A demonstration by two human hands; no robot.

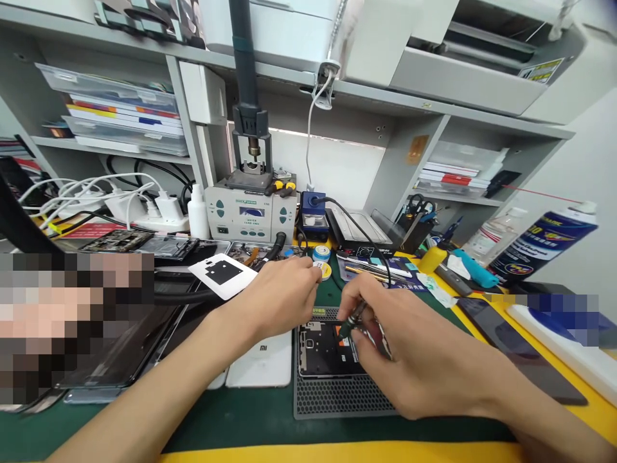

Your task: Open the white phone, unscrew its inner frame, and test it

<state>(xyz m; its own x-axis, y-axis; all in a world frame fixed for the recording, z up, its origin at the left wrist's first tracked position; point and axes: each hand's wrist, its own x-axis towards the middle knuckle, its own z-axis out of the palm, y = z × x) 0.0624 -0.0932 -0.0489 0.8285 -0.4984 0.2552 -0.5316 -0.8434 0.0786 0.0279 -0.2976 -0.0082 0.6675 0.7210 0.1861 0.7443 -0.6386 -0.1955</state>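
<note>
An opened phone (321,357) lies on a black honeycomb repair mat (337,402), its dark inside and an orange-marked battery facing up. My right hand (405,347) is over the phone's right part, fingers closed round a small screwdriver (354,321) with a dark green end. Above the phone's upper left, my left hand (284,292) is curled, fingertips together; anything in them is hidden. A white phone back cover (260,360) with a MI logo rests left of the mat. Behind my left hand are small round tins (322,254).
A rework station (250,215) stands at the back with a soldering-iron holder (314,215) beside it. A white card (222,275) leans left. On the right are a dark phone screen (520,347) and a blue spray can (544,241). Blurred blocks cover the far left.
</note>
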